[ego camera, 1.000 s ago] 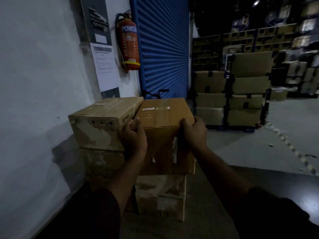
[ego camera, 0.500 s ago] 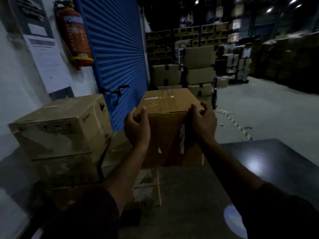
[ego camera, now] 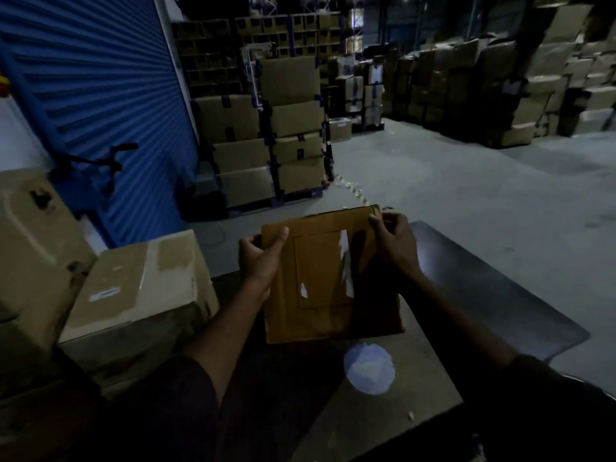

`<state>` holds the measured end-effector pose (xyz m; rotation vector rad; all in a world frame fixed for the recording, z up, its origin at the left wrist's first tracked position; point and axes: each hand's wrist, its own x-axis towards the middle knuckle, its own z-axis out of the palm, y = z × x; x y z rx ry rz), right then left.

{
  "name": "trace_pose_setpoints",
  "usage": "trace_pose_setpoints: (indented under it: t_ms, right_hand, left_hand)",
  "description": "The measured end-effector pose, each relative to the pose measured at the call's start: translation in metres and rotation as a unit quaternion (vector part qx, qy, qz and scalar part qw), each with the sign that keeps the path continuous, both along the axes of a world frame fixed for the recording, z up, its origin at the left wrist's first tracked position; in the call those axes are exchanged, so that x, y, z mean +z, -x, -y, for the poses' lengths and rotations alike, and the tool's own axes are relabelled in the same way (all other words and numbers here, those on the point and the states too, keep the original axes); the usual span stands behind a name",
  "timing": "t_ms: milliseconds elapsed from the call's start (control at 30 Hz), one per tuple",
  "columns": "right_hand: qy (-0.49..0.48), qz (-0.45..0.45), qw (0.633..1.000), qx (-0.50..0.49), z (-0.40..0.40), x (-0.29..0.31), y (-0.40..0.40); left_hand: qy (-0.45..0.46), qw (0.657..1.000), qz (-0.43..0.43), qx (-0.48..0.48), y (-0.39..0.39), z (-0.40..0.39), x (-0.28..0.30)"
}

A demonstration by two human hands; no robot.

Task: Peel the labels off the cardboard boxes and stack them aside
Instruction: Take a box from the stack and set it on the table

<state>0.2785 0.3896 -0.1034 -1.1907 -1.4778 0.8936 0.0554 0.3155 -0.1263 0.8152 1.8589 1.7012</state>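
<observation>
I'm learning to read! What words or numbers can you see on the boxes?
None can be read.
Brown cardboard box held by both hands: only torn white label scraps, no print.
Pale cardboard box on the left: small bluish label, too blurred to read.

Two hands [ego camera: 258,258] [ego camera: 393,243], three near boxes [ego camera: 330,278] [ego camera: 133,281] [ego camera: 30,235].

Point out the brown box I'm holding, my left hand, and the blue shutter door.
brown box [ego camera: 320,315]: head view, lower front face.
left hand [ego camera: 260,258]: head view, back of hand.
blue shutter door [ego camera: 100,78]: head view, ribbed slats.
</observation>
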Motion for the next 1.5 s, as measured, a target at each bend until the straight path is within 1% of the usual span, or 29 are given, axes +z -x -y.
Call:
trace_pose_setpoints:
  t_ms: [133, 200, 300, 400, 467, 533, 567, 633, 667, 700, 733, 767, 867, 933, 1000, 1067, 1100, 1167, 1233, 1267, 1300, 1333, 1433, 1500]
  right_hand:
    - [-0.001, -0.002, 0.999, 0.048, -0.029, -0.015, -0.017]
    - [0.0, -0.008, 0.997, 0.08, -0.043, -0.027, -0.022]
    - [-0.04, -0.024, 0.991, 0.124, -0.063, -0.042, -0.022]
    - [-0.054, 0.004, 0.984, 0.171, -0.086, -0.057, -0.021]
    - [-0.038, 0.047, 0.986, 0.158, -0.097, -0.076, -0.023]
    - [0.032, 0.105, 0.986, 0.124, -0.108, -0.102, -0.032]
    - [0.088, 0.122, 0.983, 0.106, -0.114, -0.118, -0.037]
    - [0.207, 0.101, 0.969, 0.089, -0.123, -0.147, -0.046]
    - [0.263, 0.072, 0.957, 0.102, -0.128, -0.161, -0.049]
    - [0.313, 0.041, 0.94, 0.129, -0.129, -0.169, -0.051]
    - [0.336, 0.012, 0.928, 0.158, -0.132, -0.177, -0.051]
    - [0.344, 0.002, 0.923, 0.174, -0.136, -0.183, -0.051]
    - [0.336, -0.028, 0.923, 0.184, -0.14, -0.183, -0.045]
    - [0.331, -0.044, 0.928, 0.167, -0.143, -0.18, -0.04]
    - [0.283, -0.036, 0.946, 0.156, -0.147, -0.18, -0.036]
    - [0.228, -0.006, 0.965, 0.133, -0.153, -0.176, -0.034]
    - [0.215, -0.009, 0.97, 0.113, -0.157, -0.171, -0.034]
    - [0.209, -0.054, 0.973, 0.085, -0.163, -0.153, -0.034]
    - [0.235, -0.127, 0.961, 0.072, -0.171, -0.133, -0.031]
    - [0.238, -0.146, 0.958, 0.064, -0.178, -0.128, -0.029]
    - [0.238, -0.162, 0.956, 0.059, -0.18, -0.121, -0.028]
    - [0.23, -0.166, 0.957, 0.055, -0.183, -0.118, -0.026]
    - [0.241, -0.116, 0.961, 0.064, -0.189, -0.115, -0.023]
    - [0.236, -0.097, 0.966, 0.035, -0.192, -0.118, -0.021]
  left_hand:
    - [0.042, 0.996, 0.074, 0.005, -0.006, -0.031, -0.028]
    - [0.052, 0.995, 0.075, 0.032, -0.009, -0.045, -0.035]
    - [0.081, 0.994, 0.002, 0.069, -0.001, -0.066, -0.03]
    - [0.109, 0.979, -0.087, 0.146, 0.01, -0.08, -0.03]
    - [0.118, 0.965, -0.118, 0.204, 0.012, -0.078, -0.032]
    - [0.144, 0.954, -0.135, 0.226, 0.014, -0.074, -0.039]
    - [0.155, 0.951, -0.137, 0.23, 0.017, -0.07, -0.042]
    - [0.167, 0.946, -0.147, 0.236, 0.023, -0.061, -0.047]
    - [0.169, 0.945, -0.146, 0.239, 0.027, -0.057, -0.05]
    - [0.17, 0.946, -0.136, 0.242, 0.029, -0.054, -0.053]
    - [0.168, 0.947, -0.125, 0.243, 0.032, -0.052, -0.056]
    - [0.174, 0.949, -0.111, 0.237, 0.032, -0.051, -0.056]
    - [0.214, 0.957, -0.063, 0.187, 0.036, -0.05, -0.058]
    - [0.265, 0.95, -0.034, 0.161, 0.045, -0.048, -0.064]
    - [0.298, 0.94, -0.019, 0.168, 0.061, -0.048, -0.077]
    - [0.249, 0.952, 0.056, 0.169, 0.066, -0.05, -0.087]
    - [0.219, 0.958, 0.096, 0.159, 0.066, -0.05, -0.09]
    - [0.177, 0.964, 0.148, 0.135, 0.054, -0.047, -0.088]
    - [0.114, 0.967, 0.197, 0.118, 0.053, -0.048, -0.091]
    - [0.075, 0.965, 0.221, 0.116, 0.053, -0.05, -0.09]
    - [0.055, 0.966, 0.227, 0.112, 0.051, -0.054, -0.086]
    - [0.056, 0.968, 0.222, 0.105, 0.051, -0.057, -0.08]
    - [0.092, 0.972, 0.199, 0.089, 0.048, -0.069, -0.077]
    - [0.139, 0.972, 0.143, 0.127, 0.057, -0.07, -0.088]
